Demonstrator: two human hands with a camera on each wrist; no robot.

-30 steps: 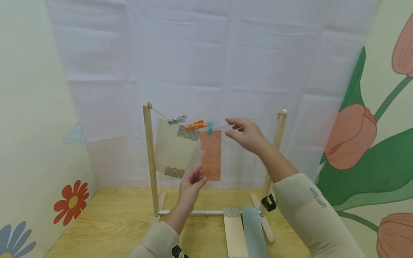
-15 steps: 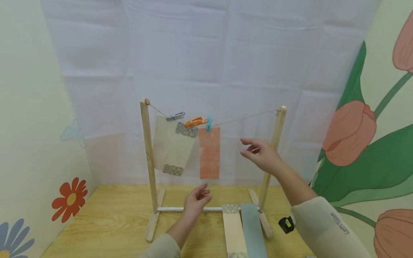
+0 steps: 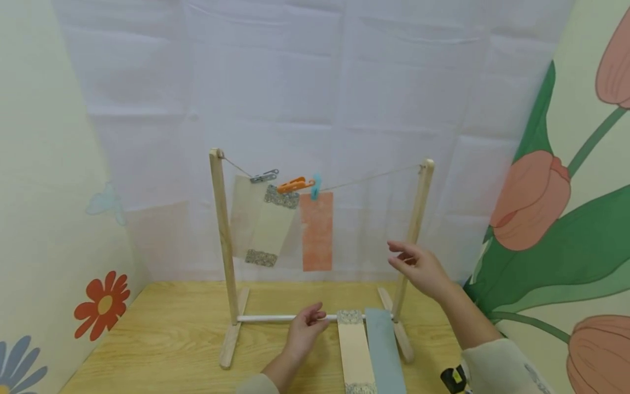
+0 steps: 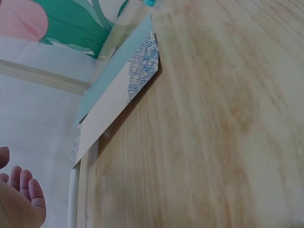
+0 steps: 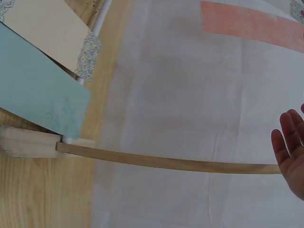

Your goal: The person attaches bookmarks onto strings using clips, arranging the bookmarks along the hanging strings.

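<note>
An orange-pink paper strip [image 3: 317,232] hangs from the string [image 3: 371,179] by a light blue clothespin [image 3: 316,186]. To its left, an orange clothespin [image 3: 294,185] holds a cream strip with patterned ends [image 3: 273,225], and a grey clothespin [image 3: 264,176] holds a pale sheet [image 3: 241,219]. My left hand [image 3: 304,331] is in the air near the white crossbar, its fingers loosely bent around nothing. Beside the right post, my right hand [image 3: 418,268] hovers with relaxed fingers and holds nothing; the right wrist view shows its fingers extended.
A beige strip with patterned ends [image 3: 355,350] and a blue-grey strip [image 3: 385,347] lean on the white crossbar [image 3: 266,318]. Wooden posts stand left [image 3: 223,235] and right [image 3: 417,219] on the wooden table [image 3: 162,328]. A white cloth [image 3: 275,82] hangs behind.
My left hand has left the orange-pink strip and dropped. My right hand has moved away from the string, down and to the right. The strip stays hanging from the blue clothespin.
</note>
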